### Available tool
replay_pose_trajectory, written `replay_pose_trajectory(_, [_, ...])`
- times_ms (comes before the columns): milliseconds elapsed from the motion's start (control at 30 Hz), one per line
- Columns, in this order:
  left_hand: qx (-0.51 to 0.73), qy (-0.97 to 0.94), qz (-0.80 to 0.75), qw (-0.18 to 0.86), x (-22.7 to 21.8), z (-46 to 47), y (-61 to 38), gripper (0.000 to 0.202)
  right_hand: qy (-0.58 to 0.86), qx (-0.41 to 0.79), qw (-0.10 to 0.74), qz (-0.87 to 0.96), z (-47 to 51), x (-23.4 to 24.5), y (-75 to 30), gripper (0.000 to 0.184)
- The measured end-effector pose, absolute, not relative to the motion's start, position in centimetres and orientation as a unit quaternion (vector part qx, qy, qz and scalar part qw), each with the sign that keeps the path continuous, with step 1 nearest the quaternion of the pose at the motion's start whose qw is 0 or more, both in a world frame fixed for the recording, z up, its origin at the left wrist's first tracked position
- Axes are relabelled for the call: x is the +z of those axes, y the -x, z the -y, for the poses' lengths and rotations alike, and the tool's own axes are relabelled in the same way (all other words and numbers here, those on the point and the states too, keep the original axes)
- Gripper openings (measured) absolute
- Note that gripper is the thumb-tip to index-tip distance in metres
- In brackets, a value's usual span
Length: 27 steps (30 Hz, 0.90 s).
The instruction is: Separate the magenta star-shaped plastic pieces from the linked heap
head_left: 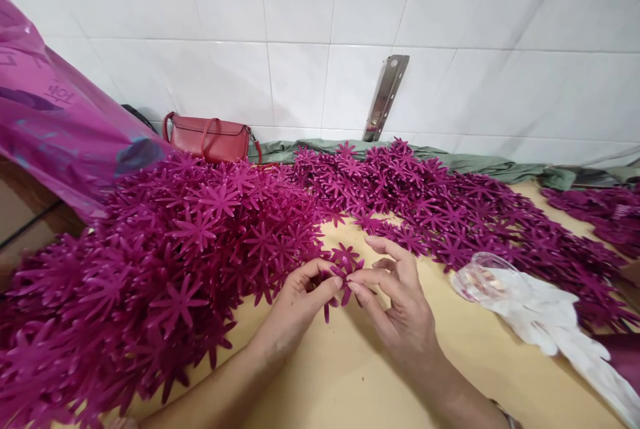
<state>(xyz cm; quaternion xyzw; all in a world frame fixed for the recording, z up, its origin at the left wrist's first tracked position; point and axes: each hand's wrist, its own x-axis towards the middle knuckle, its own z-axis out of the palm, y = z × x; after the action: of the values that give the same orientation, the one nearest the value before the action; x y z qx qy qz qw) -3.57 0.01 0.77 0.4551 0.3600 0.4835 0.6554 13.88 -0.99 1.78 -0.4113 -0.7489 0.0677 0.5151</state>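
Observation:
Between both hands is a magenta star-shaped flower piece with narrow petals, held above the table. My left hand is closed, thumb and index finger pinching the flower's left side. My right hand pinches its right side with thumb and index fingertip, the other fingers loosely curled. A large heap of bright magenta flower pieces lies to the left of my left hand. Beyond and to the right of my right hand spreads a darker purple heap of similar pieces.
On the yellow table, a clear plastic dish and a white glove-like cloth lie at right. A red handbag stands by the tiled wall, near a leaning metal strip. A pink plastic bag fills the left edge.

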Motion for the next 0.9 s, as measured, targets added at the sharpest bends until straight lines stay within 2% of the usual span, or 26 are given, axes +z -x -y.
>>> replay_pose_trajectory(300, [0.497,-0.44,-0.373,0.648,0.8,0.0,3.0,0.027,0.438,0.14,0.529,0.713,0.9,1.4,-13.6,0.011])
replay_pose_trajectory(500, [0.503,-0.41,-0.389,0.653,0.8,0.1,2.7,0.031,0.417,0.125,0.51,0.742,0.9,1.2,-12.9,0.014])
replay_pose_trajectory(767, [0.513,-0.391,-0.388,0.658,1.0,0.1,2.3,0.041,0.459,0.245,0.539,0.662,1.2,1.0,-12.7,0.01])
replay_pose_trajectory(900, [0.505,-0.41,-0.386,0.654,1.0,0.1,2.3,0.041,0.485,0.377,0.534,0.581,1.0,1.5,-13.1,0.021])
